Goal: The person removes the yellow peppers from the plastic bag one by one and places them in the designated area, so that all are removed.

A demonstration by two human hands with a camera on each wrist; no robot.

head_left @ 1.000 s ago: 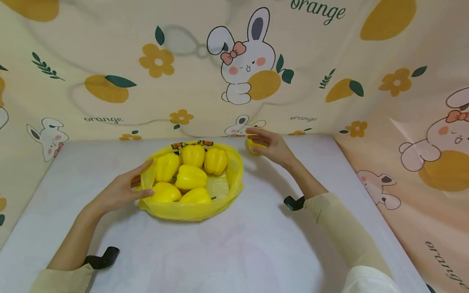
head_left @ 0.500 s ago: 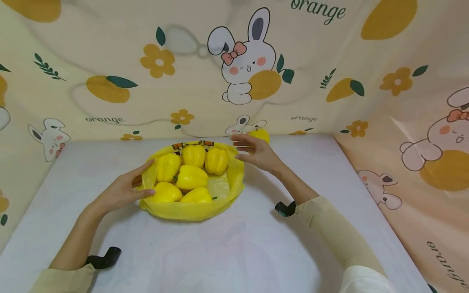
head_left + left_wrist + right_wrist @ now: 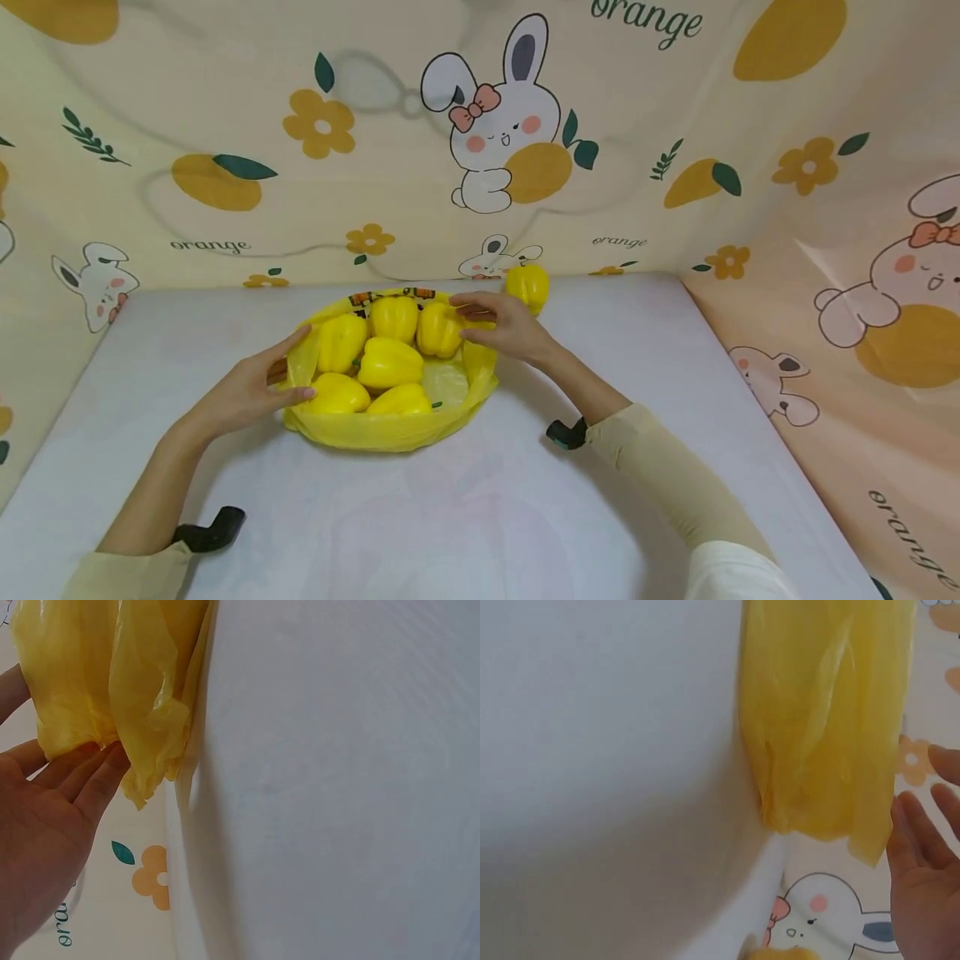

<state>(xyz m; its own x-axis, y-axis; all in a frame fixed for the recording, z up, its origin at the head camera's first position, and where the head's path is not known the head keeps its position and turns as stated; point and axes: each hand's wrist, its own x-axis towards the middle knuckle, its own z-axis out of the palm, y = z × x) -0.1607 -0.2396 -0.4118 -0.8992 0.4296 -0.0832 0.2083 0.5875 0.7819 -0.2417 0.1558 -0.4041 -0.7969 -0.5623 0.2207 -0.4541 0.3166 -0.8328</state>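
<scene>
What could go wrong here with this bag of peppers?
The lone pepper sits outside the bag, just behind the right hand, so a backward move might knock it. The bag looks thin, so a hard pull from the left hand at its left side might tear it. The peppers inside have bare space to their right, so tilting could roll them.

White tabletop [image 3: 420, 517], soft light. Cream bunny-and-orange-print backdrop sheet [image 3: 405, 183] behind tabletop; peach-tinted side sheet [image 3: 817, 262], same print, to tabletop's right.
</scene>
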